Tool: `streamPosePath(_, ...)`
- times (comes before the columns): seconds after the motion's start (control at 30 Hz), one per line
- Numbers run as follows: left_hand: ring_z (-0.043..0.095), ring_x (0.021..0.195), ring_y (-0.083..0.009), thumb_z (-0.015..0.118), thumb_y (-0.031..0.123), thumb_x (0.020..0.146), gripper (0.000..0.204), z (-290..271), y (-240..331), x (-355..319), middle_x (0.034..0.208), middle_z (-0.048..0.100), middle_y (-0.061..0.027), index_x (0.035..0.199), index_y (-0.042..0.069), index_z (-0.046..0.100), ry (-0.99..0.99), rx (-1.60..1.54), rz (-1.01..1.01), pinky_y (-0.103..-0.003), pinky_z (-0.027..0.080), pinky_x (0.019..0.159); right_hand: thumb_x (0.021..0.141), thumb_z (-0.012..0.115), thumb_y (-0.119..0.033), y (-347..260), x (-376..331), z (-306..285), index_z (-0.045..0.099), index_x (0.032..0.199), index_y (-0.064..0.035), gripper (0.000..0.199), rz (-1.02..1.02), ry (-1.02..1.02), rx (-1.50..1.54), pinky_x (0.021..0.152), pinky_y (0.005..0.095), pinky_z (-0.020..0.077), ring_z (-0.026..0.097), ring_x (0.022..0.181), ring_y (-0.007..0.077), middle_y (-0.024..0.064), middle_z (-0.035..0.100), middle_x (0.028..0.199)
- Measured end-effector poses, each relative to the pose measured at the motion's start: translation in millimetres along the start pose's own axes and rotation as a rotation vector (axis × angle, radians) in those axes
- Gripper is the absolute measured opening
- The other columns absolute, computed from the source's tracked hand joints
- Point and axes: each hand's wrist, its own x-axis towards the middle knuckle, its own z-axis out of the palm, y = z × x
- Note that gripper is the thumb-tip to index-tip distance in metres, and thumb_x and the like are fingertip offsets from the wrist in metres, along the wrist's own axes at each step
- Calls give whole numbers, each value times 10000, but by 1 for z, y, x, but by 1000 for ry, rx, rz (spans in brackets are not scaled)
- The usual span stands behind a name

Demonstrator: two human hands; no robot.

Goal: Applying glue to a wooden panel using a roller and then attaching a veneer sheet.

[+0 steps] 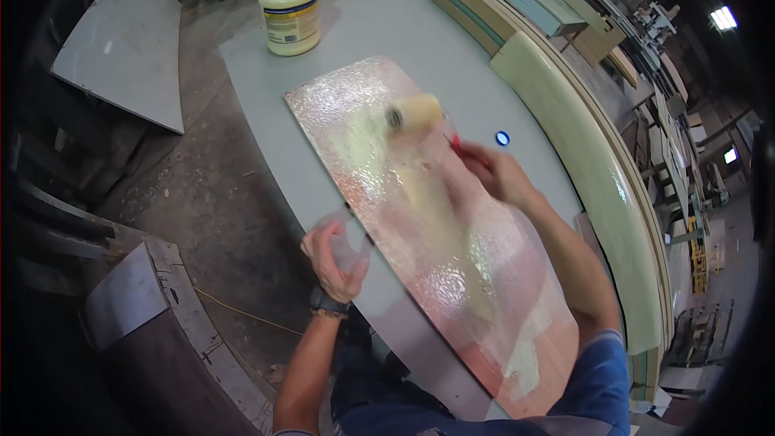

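A paint roller [416, 113] with a pale yellow sleeve lies against the upper part of a wood board [557, 339]. My right hand [504, 173] is closed around the roller's red handle. Wet, whitish glue-like liquid coats most of the board, glossy and bubbled, with a bare wood patch at its near right end. Beside the board's left edge, my left hand [335, 262] has its fingers apart and slightly curled, holding nothing that I can see. A dark band circles that wrist.
The board rests on a grey table [274, 169]. A pale yellow jug [291, 16] stands at the table's far left, and a blue ring-shaped cap [502, 138] lies right of the roller. Long stacked panels [581, 137] line the right side. A grey panel [129, 48] is at far left.
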Motion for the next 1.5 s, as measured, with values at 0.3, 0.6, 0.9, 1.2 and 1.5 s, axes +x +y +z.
streamPosePath(0.3, 450, 1021, -324, 661, 487, 713, 728, 11, -7, 0, 1059, 558, -158, 1213, -22, 514, -43, -4, -5, -437, 335, 908, 949, 476, -307, -72, 164, 29, 539, 1332, -280, 388, 164, -206, -276, 539, 333, 524, 618, 569, 207, 78, 677, 873)
streamPosePath(0.6, 467, 1008, -278, 636, 327, 778, 651, 11, -10, 0, 1053, 527, -147, 1289, -44, 479, -9, -9, 38, -404, 365, 935, 931, 539, -241, -7, -172, -40, 520, 1350, -293, 423, 205, -314, -350, 735, 407, 531, 656, 877, 302, 78, 680, 1058)
streamPosePath(0.9, 470, 1000, -259, 659, 253, 804, 533, 11, 0, 1, 1008, 579, -93, 1267, 20, 530, 9, 125, 104, -387, 344, 934, 868, 600, -191, -24, -553, -75, 523, 1351, -291, 499, 524, -339, -345, 580, 411, 525, 643, 637, 329, 84, 670, 738)
streamPosePath(1.2, 524, 957, -270, 672, 240, 835, 477, 21, -17, 2, 1007, 594, -138, 1234, 5, 557, -47, 238, 245, -411, 423, 866, 894, 604, -247, -14, -495, -61, 548, 1330, -263, 440, 407, -52, -273, 672, 382, 524, 634, 711, 287, 92, 663, 793)
streamPosePath(1.5, 527, 1001, -254, 611, 257, 907, 443, 8, -18, -7, 1079, 603, -140, 1262, -2, 554, 44, 83, 159, -394, 421, 900, 900, 594, -301, 0, -758, -105, 484, 1357, -398, 481, 768, -310, -513, 494, 411, 485, 622, 588, 270, 58, 613, 657)
